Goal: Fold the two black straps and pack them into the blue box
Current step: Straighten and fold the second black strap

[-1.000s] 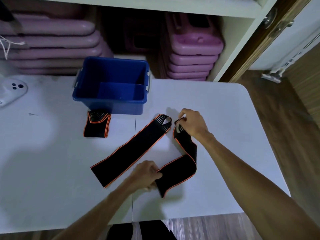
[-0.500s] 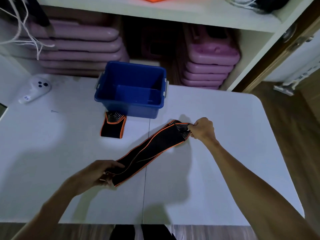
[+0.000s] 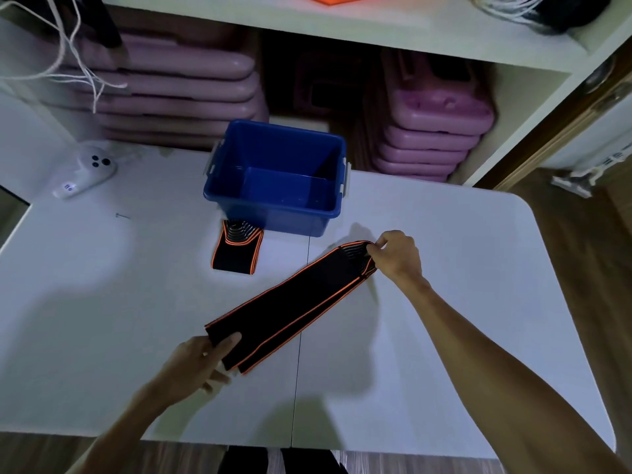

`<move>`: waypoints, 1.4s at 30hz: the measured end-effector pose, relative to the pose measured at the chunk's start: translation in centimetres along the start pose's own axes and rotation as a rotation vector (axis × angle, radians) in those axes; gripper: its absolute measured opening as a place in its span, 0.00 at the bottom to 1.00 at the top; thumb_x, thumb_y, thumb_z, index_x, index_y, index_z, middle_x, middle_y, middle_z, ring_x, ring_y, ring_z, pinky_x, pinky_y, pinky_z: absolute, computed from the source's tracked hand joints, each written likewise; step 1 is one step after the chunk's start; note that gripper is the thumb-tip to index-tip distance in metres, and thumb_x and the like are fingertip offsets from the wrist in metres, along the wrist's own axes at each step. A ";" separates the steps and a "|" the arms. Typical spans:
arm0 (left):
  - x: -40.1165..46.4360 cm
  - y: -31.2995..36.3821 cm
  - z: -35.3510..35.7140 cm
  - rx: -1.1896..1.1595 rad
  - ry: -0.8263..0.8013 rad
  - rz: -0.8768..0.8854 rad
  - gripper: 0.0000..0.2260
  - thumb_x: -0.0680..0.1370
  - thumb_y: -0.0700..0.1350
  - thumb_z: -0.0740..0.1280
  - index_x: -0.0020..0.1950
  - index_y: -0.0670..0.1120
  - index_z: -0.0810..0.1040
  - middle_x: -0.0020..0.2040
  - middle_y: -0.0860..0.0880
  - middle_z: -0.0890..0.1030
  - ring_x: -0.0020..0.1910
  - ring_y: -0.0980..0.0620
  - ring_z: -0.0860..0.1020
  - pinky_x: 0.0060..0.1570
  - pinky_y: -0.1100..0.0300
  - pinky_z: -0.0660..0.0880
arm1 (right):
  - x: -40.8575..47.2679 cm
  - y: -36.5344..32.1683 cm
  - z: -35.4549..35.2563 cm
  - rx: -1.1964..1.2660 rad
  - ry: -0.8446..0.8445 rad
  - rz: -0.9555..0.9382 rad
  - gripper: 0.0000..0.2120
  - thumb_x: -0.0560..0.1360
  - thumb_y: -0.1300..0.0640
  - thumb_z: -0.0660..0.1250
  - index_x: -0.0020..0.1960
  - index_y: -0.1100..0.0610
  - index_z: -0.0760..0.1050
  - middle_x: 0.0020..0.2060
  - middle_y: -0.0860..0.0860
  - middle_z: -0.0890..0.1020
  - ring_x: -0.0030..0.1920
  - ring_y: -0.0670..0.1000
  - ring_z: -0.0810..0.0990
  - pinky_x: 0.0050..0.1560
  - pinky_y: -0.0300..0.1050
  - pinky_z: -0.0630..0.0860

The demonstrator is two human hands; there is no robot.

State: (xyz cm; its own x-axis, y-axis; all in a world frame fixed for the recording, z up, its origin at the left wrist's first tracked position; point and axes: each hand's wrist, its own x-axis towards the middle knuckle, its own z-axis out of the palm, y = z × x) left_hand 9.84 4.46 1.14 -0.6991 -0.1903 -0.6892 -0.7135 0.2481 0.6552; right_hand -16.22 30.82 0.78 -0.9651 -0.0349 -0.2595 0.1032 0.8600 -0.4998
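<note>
A long black strap with orange edges [image 3: 290, 302] lies doubled over diagonally on the white table [image 3: 444, 302]. My right hand [image 3: 396, 256] pinches its two far ends together. My left hand [image 3: 201, 360] grips its near folded end, thumb on top. A second black strap [image 3: 237, 256], folded into a short packet, lies just in front of the blue box [image 3: 277, 179]. The box stands open at the back of the table with nothing inside.
A white controller [image 3: 83, 171] lies at the table's back left. Stacked pink cases [image 3: 431, 131] fill the shelf behind the box. White strings [image 3: 78, 63] hang at the upper left. The table's right edge drops to a wooden floor.
The long strap was bent in an open V; my right hand brought one end onto the other, and the strap now lies doubled and stretched between both hands.
</note>
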 end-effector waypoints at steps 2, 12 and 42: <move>0.1 0.1 -0.2 0.022 0.046 -0.014 0.29 0.74 0.60 0.65 0.50 0.32 0.79 0.45 0.46 0.85 0.36 0.51 0.85 0.37 0.49 0.82 | 0.0 -0.1 0.4 -0.065 0.005 0.001 0.09 0.73 0.58 0.65 0.46 0.64 0.79 0.45 0.59 0.84 0.44 0.61 0.83 0.41 0.51 0.80; 0.9 0.8 -0.3 0.048 0.000 -0.081 0.25 0.73 0.64 0.65 0.24 0.48 0.77 0.31 0.47 0.81 0.36 0.45 0.82 0.36 0.56 0.76 | 1.6 1.6 1.0 0.051 0.014 0.053 0.16 0.74 0.64 0.62 0.61 0.56 0.72 0.48 0.57 0.81 0.43 0.57 0.81 0.39 0.47 0.77; 4.3 -2.1 6.2 1.048 0.206 0.648 0.29 0.76 0.56 0.59 0.74 0.44 0.66 0.70 0.36 0.70 0.59 0.37 0.74 0.58 0.45 0.77 | 3.4 4.5 -0.6 0.031 0.065 0.000 0.07 0.78 0.60 0.64 0.50 0.55 0.81 0.48 0.55 0.83 0.45 0.58 0.82 0.46 0.50 0.81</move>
State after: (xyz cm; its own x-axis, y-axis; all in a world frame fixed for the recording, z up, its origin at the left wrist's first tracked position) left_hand 8.64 8.97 -5.10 -0.9697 0.1280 -0.2083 0.0788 0.9701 0.2294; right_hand -19.13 34.83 -1.83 -0.9785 -0.0011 -0.2060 0.1097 0.8438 -0.5254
